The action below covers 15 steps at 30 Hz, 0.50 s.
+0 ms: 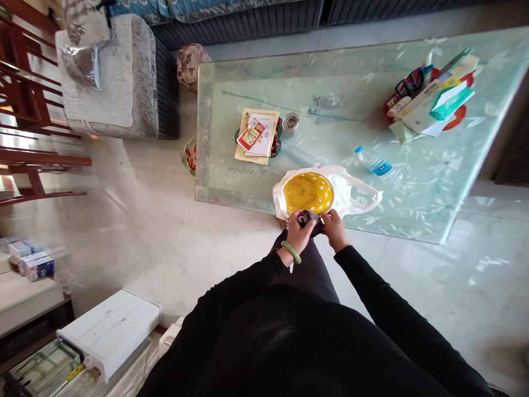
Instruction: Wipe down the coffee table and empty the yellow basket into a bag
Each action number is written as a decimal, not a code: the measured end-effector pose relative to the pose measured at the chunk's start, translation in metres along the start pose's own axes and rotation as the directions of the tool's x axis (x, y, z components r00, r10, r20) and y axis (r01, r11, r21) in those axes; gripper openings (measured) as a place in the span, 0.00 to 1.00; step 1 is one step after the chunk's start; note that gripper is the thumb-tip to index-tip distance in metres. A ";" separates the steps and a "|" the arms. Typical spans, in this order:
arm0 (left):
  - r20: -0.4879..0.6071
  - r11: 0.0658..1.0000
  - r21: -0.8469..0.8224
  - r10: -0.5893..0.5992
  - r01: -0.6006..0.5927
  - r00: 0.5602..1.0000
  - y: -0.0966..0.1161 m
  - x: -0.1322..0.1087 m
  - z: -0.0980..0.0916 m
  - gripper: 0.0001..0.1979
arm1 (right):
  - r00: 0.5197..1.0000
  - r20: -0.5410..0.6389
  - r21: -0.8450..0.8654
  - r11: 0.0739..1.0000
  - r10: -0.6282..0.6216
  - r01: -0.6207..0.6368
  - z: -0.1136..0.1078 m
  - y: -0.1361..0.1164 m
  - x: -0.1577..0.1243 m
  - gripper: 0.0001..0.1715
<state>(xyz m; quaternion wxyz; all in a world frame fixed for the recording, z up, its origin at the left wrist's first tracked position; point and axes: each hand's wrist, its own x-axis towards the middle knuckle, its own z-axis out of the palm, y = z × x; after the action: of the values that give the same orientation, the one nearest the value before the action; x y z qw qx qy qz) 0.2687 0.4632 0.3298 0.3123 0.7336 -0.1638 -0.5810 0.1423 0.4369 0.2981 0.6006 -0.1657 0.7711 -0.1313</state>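
Note:
Close to the table's near edge, my left hand (298, 234), with a pale green bangle on the wrist, is closed on a small dark grey rounded thing (316, 225). Its kind is hard to make out; a glossy patch shows on its left side. The fingers of my right hand (335, 230) pinch its right edge. Just beyond both hands, a yellow dish-like round thing (305, 193) with white squares around its side lies in a white plastic bag (345, 190). Dark smudges mark its yellow surface. The bag's handles spread to the right on the glass table (231, 190).
A clear water bottle (378, 165) with a blue cap lies right of the bag. Papers (259, 135) rest on a dish beside a small round glass bowl (290, 122). A red holder (457, 118) bears papers and glasses. A grey padded seat (142, 82) stands left of the table.

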 end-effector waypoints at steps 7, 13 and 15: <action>-0.004 0.991 0.034 0.126 -0.126 0.992 0.004 0.009 -0.007 0.26 | 0.983 -0.097 -0.223 0.966 -0.155 0.130 -0.007 0.008 0.010 0.19; -0.143 1.000 0.028 -0.008 0.012 0.990 0.023 0.047 -0.037 0.27 | 0.979 -0.045 -0.346 0.922 -0.201 0.173 -0.032 -0.005 0.026 0.17; -0.059 0.997 0.007 -0.072 0.073 0.996 0.031 0.057 -0.038 0.28 | 0.981 0.000 -0.360 0.915 -0.195 0.182 -0.039 -0.011 0.028 0.18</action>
<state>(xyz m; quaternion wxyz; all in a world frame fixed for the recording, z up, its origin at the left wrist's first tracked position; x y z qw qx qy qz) 0.3242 0.4157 0.3122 0.2924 0.7571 -0.1304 -0.5695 0.0992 0.4149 0.2871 0.5311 -0.3434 0.7730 -0.0488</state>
